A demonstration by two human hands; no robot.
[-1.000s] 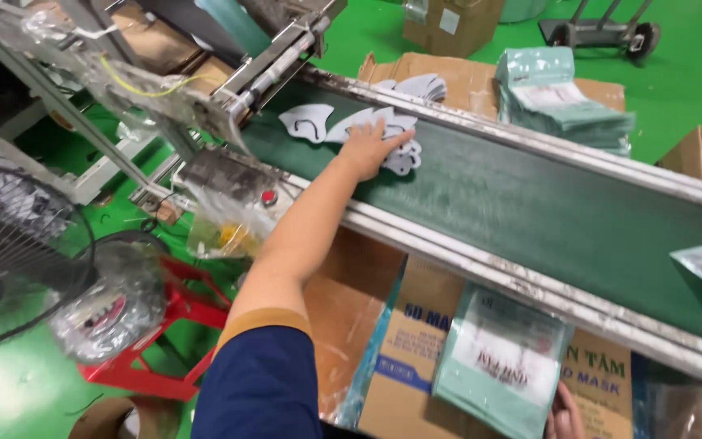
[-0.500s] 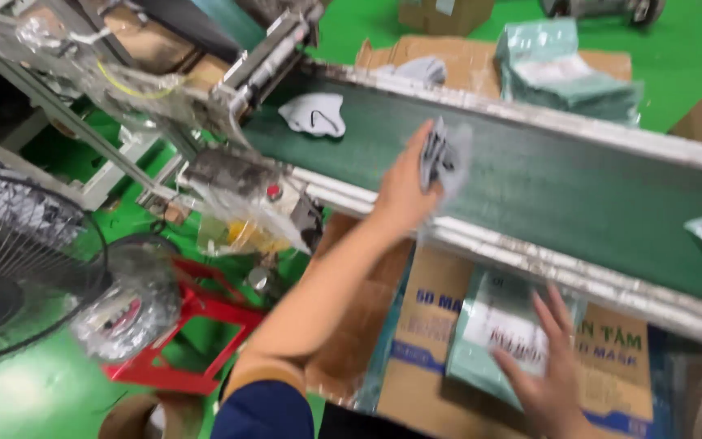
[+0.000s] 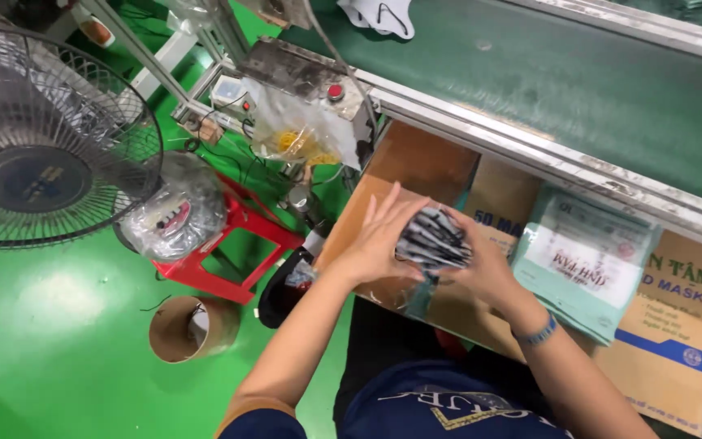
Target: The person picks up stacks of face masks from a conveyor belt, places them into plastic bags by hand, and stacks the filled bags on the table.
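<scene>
left hand [image 3: 383,236]: at centre frame, palm flat and fingers spread against the 9 o'clock side of the stack of masks [image 3: 435,240]; pressing, not curled shut.
right hand [image 3: 485,268]: at 3 o'clock of the stack, fingers wrapped round its far edge; closed on it.
stack: grey and white masks pinched edge-on between both palms, held over the open cardboard box [image 3: 416,171], below the conveyor belt [image 3: 578,89].
risk: the stack looks loosely squared, so i judge masks could fan out or slide from the bottom if either palm eases; they would drop into the box or toward the floor [image 3: 50,325].
risk two: the clear bag [image 3: 412,297] hanging at 6 o'clock of the stack may snag or fold.
around: sealed teal packs [image 3: 582,268] at 3 o'clock; a lone mask [image 3: 379,15] on the belt at 12 o'clock; fan [image 3: 42,138] at 9 o'clock; red stool [image 3: 229,244] with a bagged bundle; cardboard tube [image 3: 192,329] at 7 o'clock.
in the way: the belt's metal rail [image 3: 546,158] runs close above the hands.
</scene>
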